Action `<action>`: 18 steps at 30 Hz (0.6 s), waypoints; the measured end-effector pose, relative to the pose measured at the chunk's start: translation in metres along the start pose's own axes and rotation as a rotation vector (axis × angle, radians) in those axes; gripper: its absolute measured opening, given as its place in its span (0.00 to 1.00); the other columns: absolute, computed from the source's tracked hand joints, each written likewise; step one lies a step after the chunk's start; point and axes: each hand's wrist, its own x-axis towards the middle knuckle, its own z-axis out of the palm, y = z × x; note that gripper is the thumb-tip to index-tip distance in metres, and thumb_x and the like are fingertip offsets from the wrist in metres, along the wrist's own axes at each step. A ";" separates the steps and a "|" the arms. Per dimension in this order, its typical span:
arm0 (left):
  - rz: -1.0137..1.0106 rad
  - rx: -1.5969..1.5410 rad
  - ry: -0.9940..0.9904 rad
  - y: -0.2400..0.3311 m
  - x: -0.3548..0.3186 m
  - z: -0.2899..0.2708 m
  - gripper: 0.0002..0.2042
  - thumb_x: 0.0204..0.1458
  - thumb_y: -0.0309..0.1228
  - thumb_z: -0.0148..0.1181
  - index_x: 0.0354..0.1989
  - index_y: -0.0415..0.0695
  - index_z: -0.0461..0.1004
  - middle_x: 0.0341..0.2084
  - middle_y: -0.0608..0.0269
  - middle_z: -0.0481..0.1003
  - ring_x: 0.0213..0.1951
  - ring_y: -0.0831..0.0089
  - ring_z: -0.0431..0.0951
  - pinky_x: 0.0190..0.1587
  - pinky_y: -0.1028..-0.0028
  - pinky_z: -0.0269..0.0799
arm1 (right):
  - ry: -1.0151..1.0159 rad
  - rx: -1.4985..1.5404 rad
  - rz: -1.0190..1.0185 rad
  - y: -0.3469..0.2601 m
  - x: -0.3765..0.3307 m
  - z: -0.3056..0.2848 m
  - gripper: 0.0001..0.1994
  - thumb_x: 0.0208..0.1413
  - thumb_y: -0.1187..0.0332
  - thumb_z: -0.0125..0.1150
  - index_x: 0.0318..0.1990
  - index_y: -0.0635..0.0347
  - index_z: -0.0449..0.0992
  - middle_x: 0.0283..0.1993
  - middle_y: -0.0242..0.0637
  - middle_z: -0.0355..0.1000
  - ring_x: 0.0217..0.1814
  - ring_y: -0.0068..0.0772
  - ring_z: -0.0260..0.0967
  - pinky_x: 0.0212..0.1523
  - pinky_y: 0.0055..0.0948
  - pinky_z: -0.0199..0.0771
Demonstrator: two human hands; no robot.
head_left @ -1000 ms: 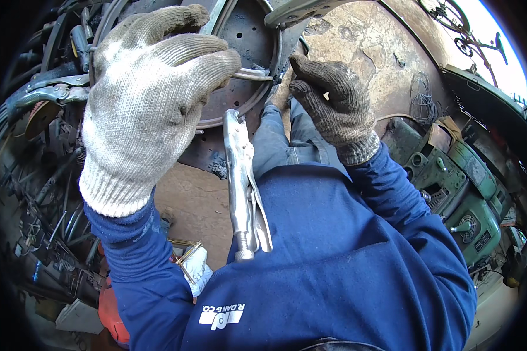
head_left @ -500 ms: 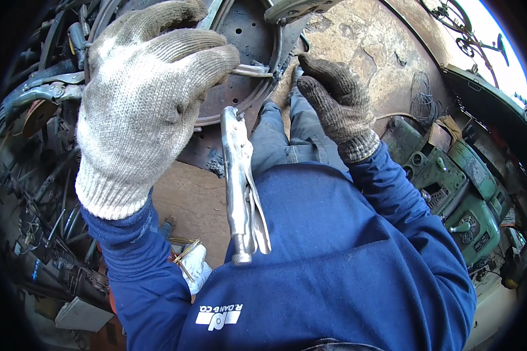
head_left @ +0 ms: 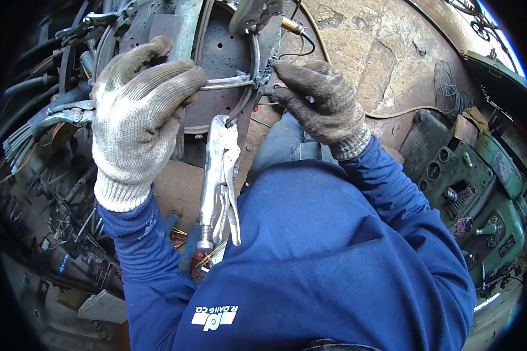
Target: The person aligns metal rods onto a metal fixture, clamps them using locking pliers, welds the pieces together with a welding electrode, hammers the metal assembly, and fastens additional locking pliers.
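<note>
My left hand [head_left: 140, 117], in a pale knitted glove with grimy fingers, is closed on one end of a narrow metal strip [head_left: 225, 83]. The strip's other end meets curved metal bars [head_left: 240, 105] on a dark plate with holes [head_left: 219, 58]. At the plate's right edge, my gloved right hand [head_left: 325, 105] has its fingertips bent around a small dark part I cannot make out. Silver locking pliers [head_left: 216, 175] hang with their jaws on the curved bars, handles toward my body. Another locking clamp [head_left: 255, 16] grips at the top of the plate.
Left of me are more locking pliers [head_left: 70, 114] and scattered metal scrap [head_left: 70, 205]. A green machine [head_left: 480, 199] stands at the right. A pale cable [head_left: 398, 114] crosses the stone floor [head_left: 369, 58] near a coil of wire [head_left: 448, 88].
My right hand has moved left and down to the plate's edge, its fingers closing there. The left hand has shifted slightly down, still with the strip. The view has turned a little.
</note>
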 end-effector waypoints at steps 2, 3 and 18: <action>-0.027 -0.022 -0.001 0.001 0.001 0.000 0.16 0.45 0.22 0.68 0.45 0.47 0.86 0.45 0.61 0.84 0.59 0.51 0.77 0.62 0.55 0.70 | -0.046 -0.054 -0.028 -0.014 0.020 -0.001 0.20 0.55 0.64 0.73 0.56 0.54 0.81 0.37 0.44 0.79 0.36 0.47 0.79 0.38 0.40 0.81; -0.021 -0.019 -0.006 0.002 0.002 -0.001 0.16 0.45 0.22 0.68 0.45 0.47 0.86 0.45 0.61 0.84 0.59 0.51 0.77 0.62 0.55 0.70 | -0.102 -0.115 -0.057 -0.020 0.028 -0.002 0.20 0.55 0.63 0.72 0.55 0.53 0.80 0.35 0.42 0.79 0.35 0.47 0.79 0.36 0.42 0.80; -0.041 -0.002 -0.025 0.002 0.001 -0.001 0.16 0.46 0.22 0.68 0.46 0.47 0.87 0.46 0.61 0.85 0.60 0.53 0.77 0.62 0.55 0.70 | -0.277 -0.431 -0.205 -0.031 0.051 0.002 0.13 0.59 0.57 0.63 0.43 0.56 0.81 0.31 0.41 0.77 0.36 0.46 0.80 0.34 0.44 0.80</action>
